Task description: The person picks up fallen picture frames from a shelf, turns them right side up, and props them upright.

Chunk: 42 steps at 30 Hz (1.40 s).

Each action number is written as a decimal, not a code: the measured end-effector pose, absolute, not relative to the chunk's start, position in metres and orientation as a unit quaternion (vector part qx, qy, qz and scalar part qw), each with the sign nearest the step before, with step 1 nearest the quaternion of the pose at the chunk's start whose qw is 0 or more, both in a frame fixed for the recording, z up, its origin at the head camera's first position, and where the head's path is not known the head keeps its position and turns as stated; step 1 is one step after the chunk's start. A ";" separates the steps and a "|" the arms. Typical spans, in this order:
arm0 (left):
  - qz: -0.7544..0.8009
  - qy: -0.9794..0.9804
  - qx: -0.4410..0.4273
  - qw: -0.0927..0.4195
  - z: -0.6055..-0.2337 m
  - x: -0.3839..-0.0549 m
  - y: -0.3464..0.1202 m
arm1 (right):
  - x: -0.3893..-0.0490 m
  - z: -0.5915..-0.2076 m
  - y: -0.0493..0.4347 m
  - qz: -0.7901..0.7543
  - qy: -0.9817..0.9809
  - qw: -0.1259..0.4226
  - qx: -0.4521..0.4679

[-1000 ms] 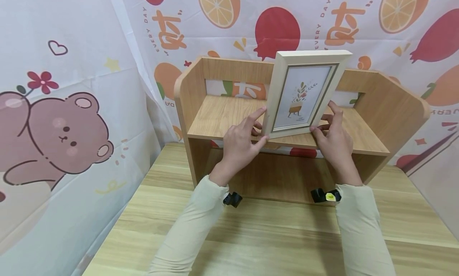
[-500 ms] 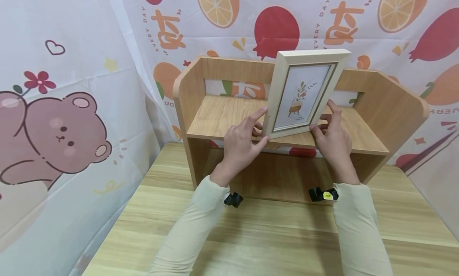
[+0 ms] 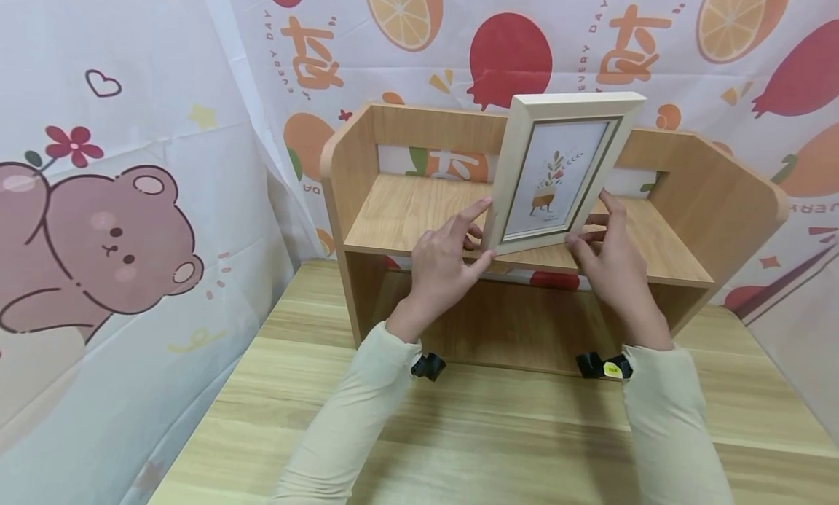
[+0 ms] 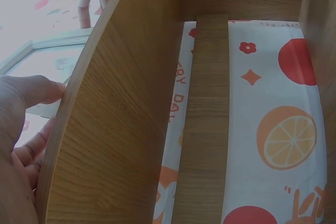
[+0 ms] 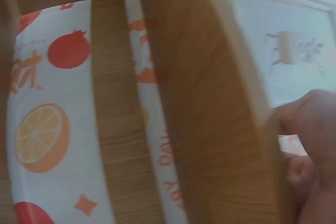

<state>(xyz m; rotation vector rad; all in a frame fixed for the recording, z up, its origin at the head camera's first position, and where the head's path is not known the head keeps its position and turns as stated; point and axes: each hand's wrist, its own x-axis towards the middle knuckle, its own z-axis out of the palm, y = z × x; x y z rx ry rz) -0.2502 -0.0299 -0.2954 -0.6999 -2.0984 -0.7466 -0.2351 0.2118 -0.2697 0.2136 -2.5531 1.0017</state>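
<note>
A cream picture frame (image 3: 507, 177) stands near the front edge of the shelf rack's upper board (image 3: 419, 206), turned at an angle. Its white print (image 3: 557, 173) shows a plant in an orange pot with legs. My left hand (image 3: 447, 261) holds the lower left side, index finger on the side edge and thumb at the bottom corner. On the lower right, my right hand (image 3: 609, 261) grips the frame with the thumb at the bottom corner and the index finger along the side. In the left wrist view, the left thumb (image 4: 44, 90) lies by the board's edge. The frame's back is hidden.
The wooden shelf rack (image 3: 337, 192) stands on a light wood table (image 3: 511, 432), with raised side panels and a lower compartment (image 3: 518, 319) beneath the upper board. Behind it hangs a fruit-print cloth (image 3: 406, 75). A bear-print cloth (image 3: 124, 235) hangs on the left.
The right wrist has shifted slightly right and toward the person. The picture frame and the left hand keep nearly the same place; the view itself drifts a little.
</note>
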 end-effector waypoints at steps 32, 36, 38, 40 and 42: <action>-0.288 -0.824 -0.276 0.402 -0.298 -0.252 -0.029 | -0.208 -0.171 0.146 0.207 -0.898 0.361 0.141; -0.289 -0.823 -0.276 0.403 -0.298 -0.252 -0.030 | -0.211 -0.168 0.144 0.209 -0.896 0.368 0.132; -0.290 -0.822 -0.277 0.404 -0.298 -0.252 -0.030 | -0.212 -0.166 0.142 0.207 -0.896 0.372 0.127; -0.290 -0.822 -0.277 0.405 -0.298 -0.252 -0.030 | -0.212 -0.163 0.141 0.201 -0.898 0.371 0.125; -0.290 -0.821 -0.278 0.405 -0.298 -0.252 -0.030 | -0.213 -0.161 0.138 0.191 -0.903 0.366 0.122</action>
